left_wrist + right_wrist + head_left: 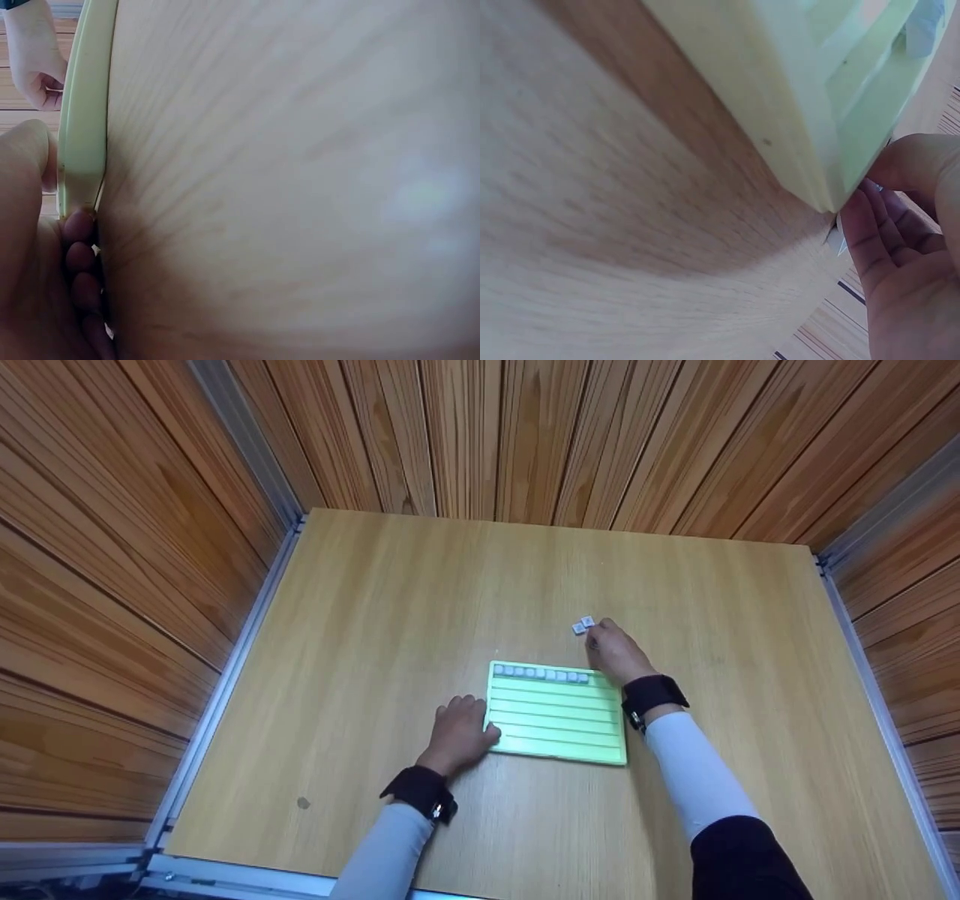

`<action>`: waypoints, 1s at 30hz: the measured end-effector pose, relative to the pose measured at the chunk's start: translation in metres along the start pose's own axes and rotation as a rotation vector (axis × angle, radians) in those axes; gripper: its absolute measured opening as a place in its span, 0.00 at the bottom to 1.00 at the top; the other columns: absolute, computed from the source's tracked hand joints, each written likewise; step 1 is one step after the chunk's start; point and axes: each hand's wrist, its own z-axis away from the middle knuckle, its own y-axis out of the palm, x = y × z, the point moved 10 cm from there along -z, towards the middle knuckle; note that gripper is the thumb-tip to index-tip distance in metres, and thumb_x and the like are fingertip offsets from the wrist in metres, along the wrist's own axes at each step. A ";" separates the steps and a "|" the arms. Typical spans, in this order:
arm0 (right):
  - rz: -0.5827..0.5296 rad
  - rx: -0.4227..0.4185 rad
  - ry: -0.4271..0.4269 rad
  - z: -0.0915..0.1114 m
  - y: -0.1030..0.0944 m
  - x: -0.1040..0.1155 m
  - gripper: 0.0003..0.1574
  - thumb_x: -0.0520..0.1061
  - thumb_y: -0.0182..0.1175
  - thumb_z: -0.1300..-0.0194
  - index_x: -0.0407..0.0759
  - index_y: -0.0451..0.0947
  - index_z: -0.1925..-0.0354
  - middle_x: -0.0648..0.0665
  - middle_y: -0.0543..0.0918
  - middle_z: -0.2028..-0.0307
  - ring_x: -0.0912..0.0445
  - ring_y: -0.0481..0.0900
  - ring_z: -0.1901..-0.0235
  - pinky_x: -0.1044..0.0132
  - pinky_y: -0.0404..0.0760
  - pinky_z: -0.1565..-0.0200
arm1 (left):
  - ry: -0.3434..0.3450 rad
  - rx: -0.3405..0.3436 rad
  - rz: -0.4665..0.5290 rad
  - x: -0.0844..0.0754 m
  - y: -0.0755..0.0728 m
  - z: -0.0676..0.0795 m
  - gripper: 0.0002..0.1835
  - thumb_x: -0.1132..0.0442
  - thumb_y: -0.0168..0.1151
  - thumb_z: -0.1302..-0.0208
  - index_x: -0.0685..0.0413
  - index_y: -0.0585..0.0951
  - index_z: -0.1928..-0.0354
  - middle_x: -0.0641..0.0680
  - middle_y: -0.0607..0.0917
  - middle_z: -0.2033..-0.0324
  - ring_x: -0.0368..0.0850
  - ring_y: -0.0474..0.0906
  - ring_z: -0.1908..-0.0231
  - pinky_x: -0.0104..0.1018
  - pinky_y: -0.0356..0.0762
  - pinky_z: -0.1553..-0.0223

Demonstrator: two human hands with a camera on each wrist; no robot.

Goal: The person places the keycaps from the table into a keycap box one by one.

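A pale green tray (559, 720) with raised ridges lies on the table. Several small whitish tiles (540, 673) stand in a row in its top groove. My left hand (461, 733) grips the tray's left edge, thumb over the rim and fingertips against the side wall in the left wrist view. Beyond the tray's top right corner, my right hand (619, 652) has thumb and fingers brought together, with a pale bit of a small tile (875, 184) showing between them, mostly hidden. Two loose white tiles (583, 625) lie on the table right beside those fingertips.
The wooden table (375, 622) is bounded by plank walls (525, 435) at the back and sides. Metal rails (225, 682) run along its edges. A small dark round mark (303, 802) is on the table at the front left.
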 end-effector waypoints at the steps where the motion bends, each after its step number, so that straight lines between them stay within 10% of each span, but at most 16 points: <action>1: -0.029 0.006 0.032 0.000 0.000 -0.003 0.17 0.51 0.41 0.24 0.41 0.68 0.51 0.42 0.73 0.60 0.48 0.70 0.64 0.59 0.69 0.65 | -0.003 0.005 0.000 0.000 0.000 0.000 0.10 0.51 0.55 0.41 0.49 0.72 0.68 0.48 0.69 0.71 0.47 0.63 0.66 0.41 0.58 0.63; 6: -0.094 0.033 0.074 0.001 0.002 -0.008 0.19 0.54 0.39 0.24 0.42 0.68 0.50 0.42 0.73 0.61 0.48 0.71 0.65 0.60 0.70 0.66 | -0.002 0.008 0.004 0.000 0.001 0.000 0.10 0.51 0.55 0.40 0.50 0.73 0.67 0.48 0.69 0.70 0.47 0.63 0.65 0.41 0.59 0.62; 18: 0.452 -0.036 -0.261 0.010 -0.001 0.022 0.10 0.36 0.62 0.34 0.36 0.80 0.54 0.36 0.75 0.56 0.46 0.77 0.62 0.55 0.77 0.62 | 0.014 -0.015 0.024 0.000 0.001 -0.001 0.09 0.52 0.56 0.42 0.49 0.72 0.71 0.48 0.69 0.72 0.48 0.63 0.67 0.43 0.59 0.63; 30: 0.350 -0.048 -0.194 0.013 -0.013 0.016 0.14 0.38 0.59 0.31 0.34 0.76 0.49 0.38 0.75 0.55 0.47 0.75 0.58 0.55 0.76 0.58 | 0.006 -0.006 0.002 0.001 0.001 -0.001 0.10 0.51 0.57 0.42 0.50 0.74 0.68 0.49 0.70 0.71 0.48 0.65 0.66 0.43 0.61 0.62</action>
